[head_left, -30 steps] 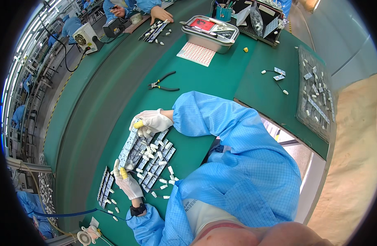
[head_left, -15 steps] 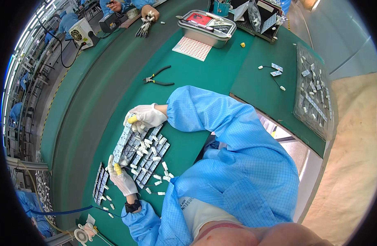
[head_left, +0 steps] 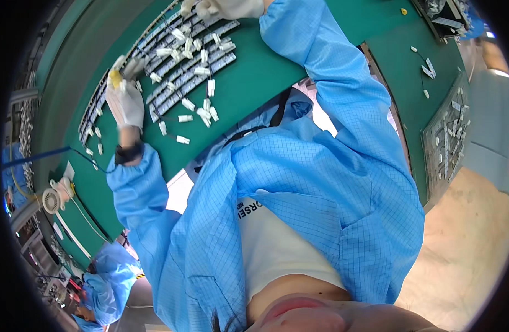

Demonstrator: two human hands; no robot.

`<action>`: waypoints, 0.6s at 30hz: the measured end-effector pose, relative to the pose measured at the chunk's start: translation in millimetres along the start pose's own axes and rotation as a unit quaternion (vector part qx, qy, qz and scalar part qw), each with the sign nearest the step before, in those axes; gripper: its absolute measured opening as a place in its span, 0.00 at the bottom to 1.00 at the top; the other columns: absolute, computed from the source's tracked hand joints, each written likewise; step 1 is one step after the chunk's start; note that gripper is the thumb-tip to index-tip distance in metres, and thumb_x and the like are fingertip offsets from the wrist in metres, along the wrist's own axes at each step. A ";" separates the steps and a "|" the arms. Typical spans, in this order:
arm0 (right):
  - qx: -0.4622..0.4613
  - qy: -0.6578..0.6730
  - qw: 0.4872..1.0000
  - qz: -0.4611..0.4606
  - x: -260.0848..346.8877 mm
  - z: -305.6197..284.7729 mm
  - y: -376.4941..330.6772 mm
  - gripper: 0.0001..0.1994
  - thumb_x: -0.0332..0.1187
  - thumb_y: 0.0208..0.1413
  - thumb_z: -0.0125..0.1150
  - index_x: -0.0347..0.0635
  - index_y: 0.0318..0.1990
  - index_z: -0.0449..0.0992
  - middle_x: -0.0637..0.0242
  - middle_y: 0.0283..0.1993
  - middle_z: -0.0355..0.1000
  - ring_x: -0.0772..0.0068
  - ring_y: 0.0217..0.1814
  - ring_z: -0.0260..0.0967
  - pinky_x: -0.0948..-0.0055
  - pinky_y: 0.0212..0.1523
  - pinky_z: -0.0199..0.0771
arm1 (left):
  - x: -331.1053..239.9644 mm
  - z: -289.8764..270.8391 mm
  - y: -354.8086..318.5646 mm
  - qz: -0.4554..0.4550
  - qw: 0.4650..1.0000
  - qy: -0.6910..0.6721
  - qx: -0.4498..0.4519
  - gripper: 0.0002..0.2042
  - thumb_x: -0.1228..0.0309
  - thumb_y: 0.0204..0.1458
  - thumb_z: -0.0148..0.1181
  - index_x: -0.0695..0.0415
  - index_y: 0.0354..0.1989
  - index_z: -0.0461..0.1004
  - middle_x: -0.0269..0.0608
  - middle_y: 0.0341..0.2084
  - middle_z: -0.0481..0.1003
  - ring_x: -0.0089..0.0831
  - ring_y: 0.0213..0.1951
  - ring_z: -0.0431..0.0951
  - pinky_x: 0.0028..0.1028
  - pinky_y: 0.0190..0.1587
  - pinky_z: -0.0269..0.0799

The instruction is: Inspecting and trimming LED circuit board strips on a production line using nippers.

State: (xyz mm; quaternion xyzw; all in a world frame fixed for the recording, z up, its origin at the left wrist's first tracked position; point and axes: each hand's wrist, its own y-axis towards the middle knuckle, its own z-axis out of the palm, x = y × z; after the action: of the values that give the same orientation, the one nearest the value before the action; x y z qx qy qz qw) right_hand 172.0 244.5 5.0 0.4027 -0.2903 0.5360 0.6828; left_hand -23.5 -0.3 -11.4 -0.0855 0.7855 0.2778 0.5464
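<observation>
A long grey tray of strips point(head_left: 179, 77) lies slanted on the green table point(head_left: 254, 94), with several small white plastic pieces on it. My left hand point(head_left: 125, 102), in a white glove with yellow fingertips, grips the tray's near left end. My right hand point(head_left: 226, 8), also gloved, holds the far end and is partly cut off by the top edge. Loose white pieces point(head_left: 183, 139) lie on the mat just in front of the tray. A black wrist strap point(head_left: 127, 154) with a thin cable sits on my left wrist. My blue coat fills the middle.
A second grey strip rack point(head_left: 94, 110) lies left of the tray. A small white fan point(head_left: 50, 200) stands at the table's left end. A clear tray of parts point(head_left: 451, 133) and scattered white pieces point(head_left: 427, 69) are at the right. Another person in blue point(head_left: 105, 282) is at lower left.
The view has tipped down toward my body, so tray and hands now sit at the top left. Both hands stay at the tray's two ends.
</observation>
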 end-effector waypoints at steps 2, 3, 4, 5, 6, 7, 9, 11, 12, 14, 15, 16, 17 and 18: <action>0.007 0.038 0.999 0.015 -0.2 0.3 -2.3 0.19 0.34 0.59 0.51 0.47 0.58 0.60 0.60 0.40 0.71 0.77 0.26 0.62 0.80 0.28 0.64 | -2.2 3.8 -3.2 0.007 0.998 0.061 -0.009 0.19 0.79 0.53 0.33 0.66 0.52 0.64 0.47 0.45 0.75 0.33 0.47 0.75 0.23 0.46 0.67; 0.013 0.071 0.997 0.024 1.3 3.3 -3.5 0.18 0.33 0.59 0.50 0.47 0.57 0.60 0.60 0.41 0.71 0.78 0.26 0.62 0.80 0.28 0.63 | -3.9 -3.8 -3.3 0.031 0.980 0.196 0.031 0.20 0.80 0.52 0.34 0.66 0.53 0.64 0.46 0.44 0.75 0.31 0.47 0.74 0.22 0.47 0.66; 0.031 0.120 0.992 0.036 2.0 5.9 -5.5 0.18 0.32 0.60 0.48 0.48 0.58 0.60 0.62 0.43 0.71 0.80 0.27 0.61 0.80 0.28 0.63 | 8.9 -12.5 -2.0 0.006 0.992 0.119 0.042 0.21 0.80 0.51 0.33 0.65 0.54 0.64 0.44 0.44 0.76 0.30 0.47 0.74 0.22 0.48 0.66; 0.027 0.101 0.994 0.041 5.3 6.6 -7.5 0.19 0.32 0.61 0.47 0.48 0.59 0.59 0.63 0.44 0.71 0.81 0.27 0.61 0.81 0.28 0.63 | 9.4 -15.7 -1.4 0.004 0.990 0.131 0.050 0.21 0.80 0.52 0.34 0.66 0.54 0.64 0.46 0.46 0.74 0.31 0.49 0.73 0.23 0.50 0.65; 0.023 0.083 0.995 0.045 9.1 7.2 -9.5 0.20 0.33 0.61 0.46 0.48 0.61 0.57 0.64 0.45 0.71 0.81 0.28 0.61 0.81 0.27 0.63 | 8.0 -17.0 -1.6 0.003 0.988 0.144 0.058 0.21 0.80 0.52 0.34 0.67 0.54 0.64 0.49 0.48 0.73 0.33 0.51 0.72 0.24 0.52 0.64; 0.025 0.082 0.995 0.043 14.1 7.3 -15.3 0.20 0.33 0.61 0.46 0.48 0.61 0.57 0.64 0.45 0.71 0.81 0.28 0.61 0.81 0.27 0.63 | 10.9 -15.1 -2.4 0.005 0.988 0.146 0.058 0.21 0.80 0.52 0.34 0.67 0.54 0.64 0.49 0.48 0.73 0.33 0.51 0.72 0.24 0.52 0.64; 0.129 0.218 0.965 0.063 25.7 7.4 -21.7 0.21 0.35 0.63 0.43 0.47 0.63 0.55 0.66 0.45 0.71 0.81 0.25 0.60 0.82 0.24 0.63 | 17.4 -15.5 -5.9 -0.053 0.990 -0.133 0.002 0.19 0.78 0.55 0.35 0.72 0.54 0.62 0.56 0.52 0.67 0.37 0.56 0.67 0.27 0.58 0.58; 0.173 0.241 0.954 0.044 31.1 -14.5 -21.1 0.21 0.37 0.63 0.42 0.46 0.63 0.54 0.65 0.45 0.70 0.81 0.23 0.59 0.82 0.23 0.62 | 23.7 -15.6 0.0 -0.047 0.983 -0.174 0.022 0.21 0.71 0.60 0.33 0.75 0.56 0.57 0.60 0.57 0.60 0.41 0.61 0.59 0.30 0.64 0.48; 0.205 0.268 0.941 0.028 32.7 -25.3 -24.6 0.22 0.38 0.64 0.40 0.45 0.63 0.53 0.65 0.45 0.70 0.81 0.21 0.58 0.82 0.21 0.62 | 24.6 -12.2 4.3 -0.042 0.977 -0.205 0.035 0.22 0.69 0.61 0.31 0.75 0.56 0.56 0.60 0.58 0.59 0.41 0.62 0.58 0.30 0.65 0.46; 0.149 0.277 0.949 0.013 33.1 -36.3 -36.3 0.22 0.41 0.65 0.38 0.45 0.63 0.54 0.65 0.44 0.70 0.81 0.17 0.55 0.80 0.19 0.59 | 26.0 -11.7 5.3 -0.078 0.965 -0.248 0.039 0.25 0.65 0.59 0.32 0.72 0.59 0.55 0.57 0.62 0.53 0.41 0.65 0.50 0.33 0.68 0.36; 0.040 0.288 0.957 -0.001 32.8 -37.0 -40.6 0.21 0.41 0.65 0.37 0.45 0.63 0.54 0.65 0.43 0.70 0.81 0.16 0.55 0.80 0.19 0.58 | 31.0 -13.7 5.4 -0.073 0.959 -0.270 0.040 0.25 0.64 0.59 0.32 0.72 0.59 0.55 0.57 0.62 0.52 0.41 0.65 0.49 0.33 0.68 0.35; -0.071 0.295 0.953 -0.015 31.7 -37.9 -44.7 0.21 0.41 0.65 0.37 0.45 0.63 0.55 0.65 0.42 0.71 0.81 0.15 0.54 0.79 0.18 0.56 | 34.4 -15.4 6.0 -0.069 0.953 -0.292 0.042 0.26 0.63 0.59 0.33 0.72 0.59 0.55 0.57 0.62 0.51 0.41 0.66 0.47 0.33 0.68 0.34; -0.074 0.291 0.953 -0.024 32.1 -48.3 -51.4 0.21 0.41 0.65 0.37 0.45 0.63 0.55 0.65 0.42 0.71 0.81 0.15 0.54 0.79 0.18 0.56 | 33.6 -12.5 10.8 -0.066 0.955 -0.284 0.049 0.26 0.63 0.58 0.34 0.71 0.59 0.55 0.56 0.63 0.51 0.41 0.66 0.46 0.34 0.68 0.32; 0.000 0.270 0.962 -0.021 33.8 -59.6 -54.6 0.21 0.41 0.64 0.37 0.45 0.62 0.56 0.66 0.42 0.71 0.81 0.15 0.53 0.79 0.18 0.55 | 41.8 -17.4 19.7 -0.063 0.955 -0.285 0.059 0.26 0.63 0.58 0.34 0.71 0.59 0.55 0.56 0.63 0.51 0.41 0.66 0.46 0.34 0.68 0.32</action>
State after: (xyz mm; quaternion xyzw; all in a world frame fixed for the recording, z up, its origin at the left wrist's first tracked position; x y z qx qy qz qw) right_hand 231.4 307.1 -10.3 0.2487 -0.0862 0.6101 0.7473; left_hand -62.4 13.9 -38.1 -0.0201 0.6053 0.2086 0.7679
